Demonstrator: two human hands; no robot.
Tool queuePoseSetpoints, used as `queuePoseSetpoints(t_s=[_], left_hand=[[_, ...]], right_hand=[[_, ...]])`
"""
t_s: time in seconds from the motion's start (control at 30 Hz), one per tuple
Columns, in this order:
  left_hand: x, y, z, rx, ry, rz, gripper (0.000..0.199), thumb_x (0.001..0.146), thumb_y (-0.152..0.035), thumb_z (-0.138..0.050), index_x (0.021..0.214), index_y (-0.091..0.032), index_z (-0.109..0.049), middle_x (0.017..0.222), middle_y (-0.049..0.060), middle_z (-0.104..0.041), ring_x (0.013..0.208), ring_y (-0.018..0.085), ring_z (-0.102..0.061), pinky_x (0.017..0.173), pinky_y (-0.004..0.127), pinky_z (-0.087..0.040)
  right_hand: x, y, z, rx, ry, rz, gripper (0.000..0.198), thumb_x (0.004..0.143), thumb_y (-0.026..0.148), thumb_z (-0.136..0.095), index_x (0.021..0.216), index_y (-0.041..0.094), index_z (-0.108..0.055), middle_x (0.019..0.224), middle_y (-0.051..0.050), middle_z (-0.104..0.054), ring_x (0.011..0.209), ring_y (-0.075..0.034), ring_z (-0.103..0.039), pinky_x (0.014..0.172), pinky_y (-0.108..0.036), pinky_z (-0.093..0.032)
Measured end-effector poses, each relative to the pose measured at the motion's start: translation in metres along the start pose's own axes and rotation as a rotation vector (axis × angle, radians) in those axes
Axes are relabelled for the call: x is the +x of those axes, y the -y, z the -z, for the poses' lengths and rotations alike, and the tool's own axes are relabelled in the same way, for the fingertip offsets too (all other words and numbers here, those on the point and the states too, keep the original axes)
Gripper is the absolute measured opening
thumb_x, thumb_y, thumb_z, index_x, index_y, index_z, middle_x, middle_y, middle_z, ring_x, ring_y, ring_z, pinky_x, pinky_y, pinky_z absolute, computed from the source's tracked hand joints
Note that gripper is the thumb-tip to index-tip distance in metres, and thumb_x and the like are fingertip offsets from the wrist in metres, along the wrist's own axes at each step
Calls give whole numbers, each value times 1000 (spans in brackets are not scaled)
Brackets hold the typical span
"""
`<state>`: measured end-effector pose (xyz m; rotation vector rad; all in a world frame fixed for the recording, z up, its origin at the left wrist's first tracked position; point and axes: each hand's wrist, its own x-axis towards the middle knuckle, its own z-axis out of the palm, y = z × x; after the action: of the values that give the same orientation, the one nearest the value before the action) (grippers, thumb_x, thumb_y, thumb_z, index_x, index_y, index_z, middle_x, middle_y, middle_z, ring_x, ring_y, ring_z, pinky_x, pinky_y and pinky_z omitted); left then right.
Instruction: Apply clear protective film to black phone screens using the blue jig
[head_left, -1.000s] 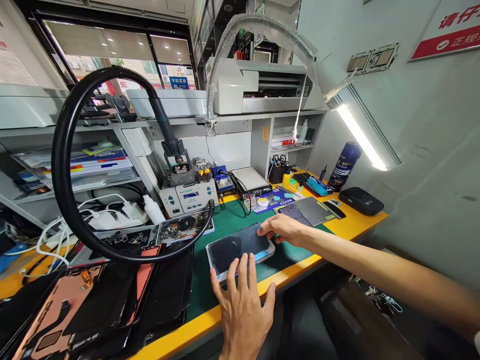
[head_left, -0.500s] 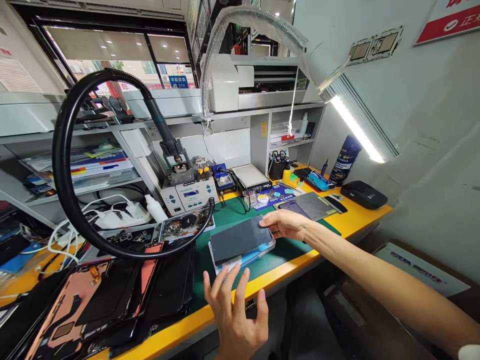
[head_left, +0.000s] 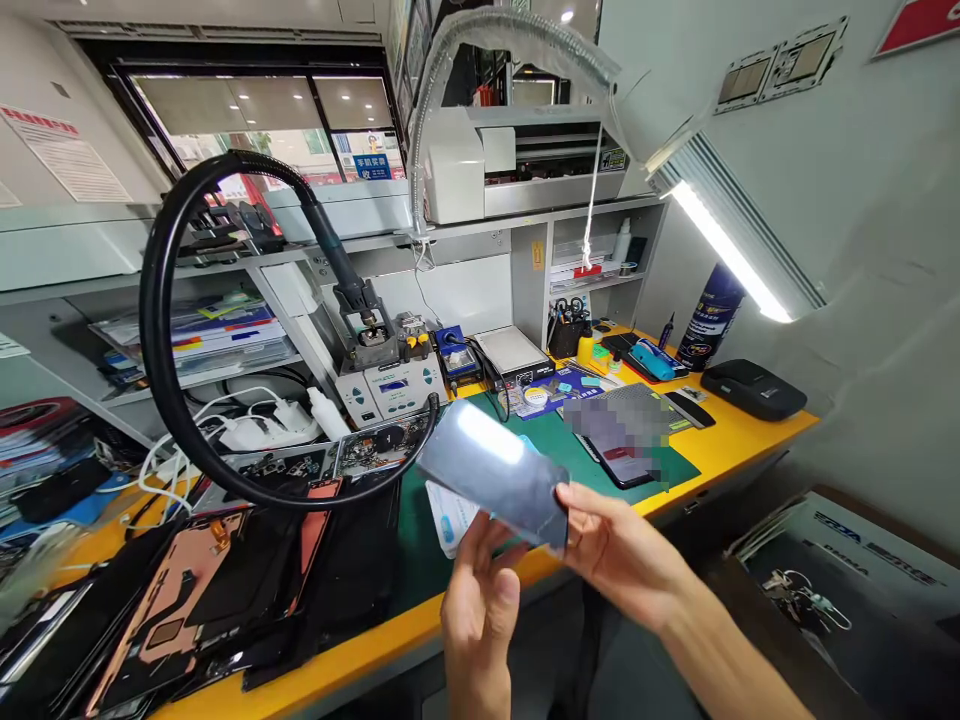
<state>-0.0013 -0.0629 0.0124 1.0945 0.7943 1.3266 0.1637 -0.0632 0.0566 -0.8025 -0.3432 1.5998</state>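
Observation:
A thin, dark, glossy phone-sized panel [head_left: 499, 480] is tilted above the bench, with lamp light glaring across its surface. My right hand [head_left: 615, 540] pinches its right end, thumb on top. Below the near edge, my left hand [head_left: 484, 590] has its fingers curled toward the panel and its thumb standing apart. Whether those fingertips touch it I cannot tell. Partly covered by the panel, a white and blue box [head_left: 450, 520] lies on the green mat [head_left: 409, 560]. To the right rests a phone [head_left: 630, 460], its screen blurred out.
Several stripped phone parts and dark panels [head_left: 247, 580] crowd the left side. A black hose [head_left: 154, 350] loops above them from the rework station [head_left: 390, 390]. A lit lamp [head_left: 735, 250] hangs at upper right. A black case [head_left: 754, 390] sits at the bench's right end.
My right hand has lifted the panel off the box, tilting it and bringing it nearer. My left hand has risen to its near edge. The phone on the right is more exposed.

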Motion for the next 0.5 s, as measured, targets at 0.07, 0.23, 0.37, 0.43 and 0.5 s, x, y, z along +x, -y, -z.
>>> queuePoseSetpoints(t_s=[0.07,0.23,0.37,0.43,0.5], left_hand=[[4,-10,-10,-194,-52,145,53,80,-55,-73,112,-14,-67,110,14,-72,99,29,-69,85,37,-57],[5,-17,-11,-171,-289,372,40,68,-48,-86,76,-14,-67,69,2,-67,65,18,-65,62,27,-52],[-1,-19,4,-39,-229,356,40,66,-46,-88,62,-15,-63,56,-2,-58,55,12,-55,54,23,-46],[-2,-24,9,-14,-131,360,39,69,-46,-86,62,-14,-64,53,-2,-56,53,12,-52,51,23,-43],[-3,-30,11,-13,-54,369,39,71,-48,-84,63,-13,-67,52,0,-57,52,13,-53,49,23,-41]], right_hand=[[-15,-32,-5,69,-11,3,27,78,32,-83,97,16,-73,106,-8,-74,97,-23,-67,86,-34,-53],[-32,-79,-6,111,-184,39,32,68,37,-90,88,19,-72,95,-4,-70,83,-17,-64,75,-27,-52],[-39,-89,-1,72,-277,70,40,57,41,-96,74,18,-68,79,-1,-64,67,-13,-57,63,-24,-50],[-45,-92,-1,51,-298,66,45,52,41,-98,71,18,-65,71,0,-61,62,-12,-55,59,-24,-49],[-52,-94,-4,27,-322,68,47,51,42,-98,70,19,-62,66,1,-60,58,-12,-55,58,-25,-49]])
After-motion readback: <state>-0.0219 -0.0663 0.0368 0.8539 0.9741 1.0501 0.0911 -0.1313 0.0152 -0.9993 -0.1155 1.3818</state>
